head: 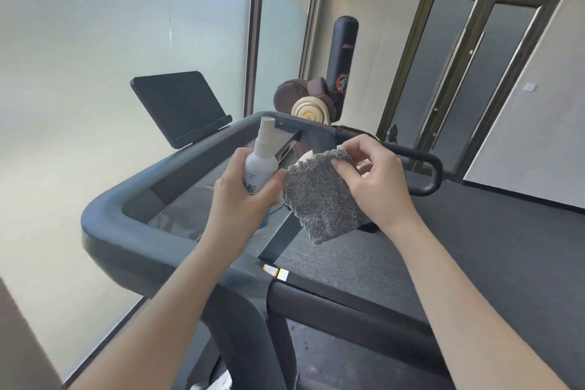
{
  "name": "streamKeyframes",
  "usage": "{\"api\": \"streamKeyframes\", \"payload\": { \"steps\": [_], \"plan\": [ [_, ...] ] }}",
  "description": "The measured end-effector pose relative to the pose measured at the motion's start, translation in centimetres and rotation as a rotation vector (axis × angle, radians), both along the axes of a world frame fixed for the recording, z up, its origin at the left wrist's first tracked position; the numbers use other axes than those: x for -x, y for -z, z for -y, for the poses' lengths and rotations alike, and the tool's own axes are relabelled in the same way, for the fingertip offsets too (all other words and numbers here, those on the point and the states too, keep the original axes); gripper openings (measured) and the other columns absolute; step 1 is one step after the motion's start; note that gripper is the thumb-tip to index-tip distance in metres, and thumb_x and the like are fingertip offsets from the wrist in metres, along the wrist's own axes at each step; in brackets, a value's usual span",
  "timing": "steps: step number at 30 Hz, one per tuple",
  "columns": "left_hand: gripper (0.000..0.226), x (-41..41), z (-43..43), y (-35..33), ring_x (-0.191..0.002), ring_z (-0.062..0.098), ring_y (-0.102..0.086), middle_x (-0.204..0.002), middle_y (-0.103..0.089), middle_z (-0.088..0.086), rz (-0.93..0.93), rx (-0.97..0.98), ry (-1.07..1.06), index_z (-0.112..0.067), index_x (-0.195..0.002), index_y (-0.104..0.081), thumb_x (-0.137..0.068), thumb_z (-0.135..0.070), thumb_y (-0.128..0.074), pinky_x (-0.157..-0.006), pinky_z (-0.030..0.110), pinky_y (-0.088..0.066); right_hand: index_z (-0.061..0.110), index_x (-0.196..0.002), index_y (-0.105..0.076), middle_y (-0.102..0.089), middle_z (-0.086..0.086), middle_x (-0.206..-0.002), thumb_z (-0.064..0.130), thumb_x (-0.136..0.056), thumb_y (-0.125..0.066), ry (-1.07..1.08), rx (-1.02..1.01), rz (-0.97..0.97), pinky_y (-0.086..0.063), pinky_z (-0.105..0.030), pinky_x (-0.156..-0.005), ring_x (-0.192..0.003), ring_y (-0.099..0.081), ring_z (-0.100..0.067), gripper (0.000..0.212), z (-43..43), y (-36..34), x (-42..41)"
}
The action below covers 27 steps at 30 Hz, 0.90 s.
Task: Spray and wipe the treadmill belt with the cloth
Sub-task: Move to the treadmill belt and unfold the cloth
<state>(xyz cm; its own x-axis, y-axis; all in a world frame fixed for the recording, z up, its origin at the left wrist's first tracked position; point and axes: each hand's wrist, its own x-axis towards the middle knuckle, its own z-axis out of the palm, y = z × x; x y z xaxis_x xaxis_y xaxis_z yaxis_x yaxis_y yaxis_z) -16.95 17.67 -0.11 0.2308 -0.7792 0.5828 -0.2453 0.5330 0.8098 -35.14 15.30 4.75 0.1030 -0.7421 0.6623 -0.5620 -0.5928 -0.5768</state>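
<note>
My left hand [242, 199] grips a white spray bottle [261, 161], upright, with its clear cap on top, above the treadmill's handrail frame [126, 199]. My right hand [370, 177] pinches the top edge of a grey fluffy cloth [319, 203], which hangs down between both hands and touches the left thumb. Below the hands, a part of the dark treadmill belt [186, 212] shows through the frame. The rest of the belt is hidden by the rails and my arms.
The treadmill's black screen [180, 108] stands at the far end by a frosted glass wall [63, 104]. A black punching bag [343, 60] and brown boxing gear [304, 95] stand behind. Dark carpet [474, 247] spreads to the right, with a double door [468, 73] beyond.
</note>
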Motion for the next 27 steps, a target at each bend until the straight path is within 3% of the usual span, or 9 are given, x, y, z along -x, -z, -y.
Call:
{"api": "streamKeyframes", "payload": {
  "steps": [3,7,9,12,15,21,24,27],
  "plan": [
    [0.027,0.1,-1.6,0.3,-0.067,0.036,-0.061,-0.077,-0.061,0.012,0.03,0.015,0.048,-0.022,-0.094,-0.053,-0.077,-0.04,-0.063,-0.064,0.054,-0.053,0.02,-0.083,-0.059,-0.059,0.013,-0.073,0.015,-0.084,-0.066,0.058,-0.004,0.025,-0.039,-0.011,-0.059,-0.064,-0.051,-0.002,0.009,-2.6,0.3,1.0],
    [0.024,0.0,-4.5,1.1,-0.062,0.022,-0.065,-0.069,-0.06,-0.009,0.043,-0.011,0.108,-0.028,-0.088,-0.05,-0.074,-0.043,-0.063,-0.067,0.049,-0.055,0.025,-0.081,-0.059,-0.061,0.008,-0.079,0.015,-0.083,-0.067,0.148,0.017,0.027,-0.042,-0.015,-0.064,-0.074,-0.055,-0.006,0.012,-6.4,1.0,1.7],
    [0.026,0.0,-5.9,1.5,-0.062,0.022,-0.064,-0.072,-0.062,-0.005,0.046,-0.021,0.131,-0.027,-0.089,-0.05,-0.074,-0.045,-0.062,-0.068,0.047,-0.054,0.019,-0.085,-0.062,-0.063,0.0,-0.086,0.016,-0.083,-0.067,0.187,-0.003,0.022,-0.044,-0.016,-0.064,-0.078,-0.056,-0.01,0.005,-8.3,1.4,1.9],
    [0.026,0.2,-7.9,2.1,-0.067,0.03,-0.063,-0.073,-0.063,0.009,0.058,-0.026,0.163,-0.029,-0.088,-0.049,-0.073,-0.046,-0.06,-0.069,0.047,-0.054,0.019,-0.085,-0.062,-0.064,0.005,-0.085,0.016,-0.084,-0.066,0.215,-0.033,0.043,-0.043,-0.016,-0.061,-0.071,-0.055,-0.009,0.006,-11.2,2.1,2.3],
    [0.025,0.6,-9.5,3.0,-0.068,0.03,-0.064,-0.074,-0.062,0.01,0.066,-0.034,0.208,-0.029,-0.088,-0.048,-0.074,-0.046,-0.06,-0.07,0.047,-0.054,0.02,-0.085,-0.06,-0.062,0.01,-0.08,0.017,-0.083,-0.067,0.243,-0.054,0.048,-0.041,-0.014,-0.062,-0.068,-0.052,-0.005,0.008,-13.8,2.8,2.8],
    [0.03,1.9,-11.7,5.5,-0.071,0.035,-0.063,-0.077,-0.059,0.006,0.04,-0.08,0.274,-0.027,-0.093,-0.05,-0.074,-0.046,-0.062,-0.07,0.05,-0.055,0.019,-0.085,-0.06,-0.063,0.005,-0.082,0.016,-0.084,-0.067,0.275,-0.095,0.025,-0.039,-0.008,-0.063,-0.071,-0.053,-0.002,0.007,-17.7,4.9,4.3],
    [0.028,2.8,-12.3,7.2,-0.072,0.037,-0.062,-0.076,-0.061,0.01,0.026,-0.109,0.288,-0.029,-0.091,-0.05,-0.073,-0.045,-0.064,-0.07,0.051,-0.055,0.023,-0.081,-0.058,-0.061,0.011,-0.077,0.015,-0.084,-0.067,0.278,-0.082,0.018,-0.039,-0.009,-0.061,-0.068,-0.051,-0.001,0.012,-19.0,6.2,5.2],
    [0.023,3.6,-12.5,9.7,-0.071,0.036,-0.061,-0.072,-0.06,0.003,0.041,-0.107,0.281,-0.03,-0.087,-0.049,-0.075,-0.04,-0.065,-0.069,0.047,-0.054,0.022,-0.081,-0.059,-0.061,0.014,-0.077,0.014,-0.084,-0.067,0.277,-0.088,0.013,-0.041,-0.011,-0.061,-0.069,-0.052,-0.003,0.011,-19.7,8.2,6.0]
  ]
}}
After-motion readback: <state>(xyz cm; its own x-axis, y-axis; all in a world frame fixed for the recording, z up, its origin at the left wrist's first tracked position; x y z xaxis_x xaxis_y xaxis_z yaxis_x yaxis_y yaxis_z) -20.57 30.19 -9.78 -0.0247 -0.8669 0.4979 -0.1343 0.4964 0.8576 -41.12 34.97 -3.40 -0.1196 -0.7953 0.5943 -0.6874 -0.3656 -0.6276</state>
